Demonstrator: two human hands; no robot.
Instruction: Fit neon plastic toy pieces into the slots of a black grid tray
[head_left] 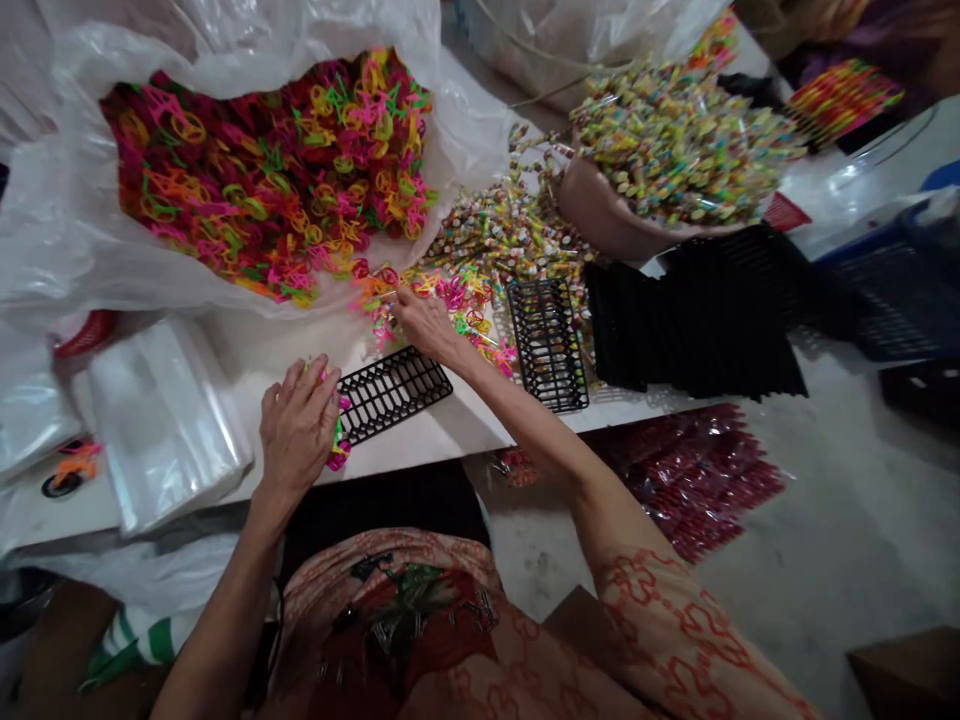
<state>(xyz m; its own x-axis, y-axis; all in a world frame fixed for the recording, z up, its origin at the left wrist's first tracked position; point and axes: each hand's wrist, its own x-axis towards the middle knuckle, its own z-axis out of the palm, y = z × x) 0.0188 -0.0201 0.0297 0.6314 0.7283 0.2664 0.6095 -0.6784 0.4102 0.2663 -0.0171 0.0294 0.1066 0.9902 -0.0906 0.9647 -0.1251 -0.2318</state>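
Note:
My left hand (298, 425) lies over the left end of a black plastic rack (394, 395), its fingers bent down around that end. Pink and green plastic pieces (339, 455) stick out beside the palm and under the fingertips. Beyond the rack, my right hand (427, 325) has its fingers pinched together at the edge of a loose pile of small bright plastic pieces (472, 295). A small piece seems to be between the fingertips, partly hidden. The rack's slots to the right of my left hand show bare table through them.
A plastic-lined heap of coloured pieces (277, 180) fills the back left. Small wrapped tubes (517, 235) and a heaped basin (615, 210) stand behind a second rack (549, 345). Stacked black racks (690, 320) lie right; clear bags (169, 420) lie left.

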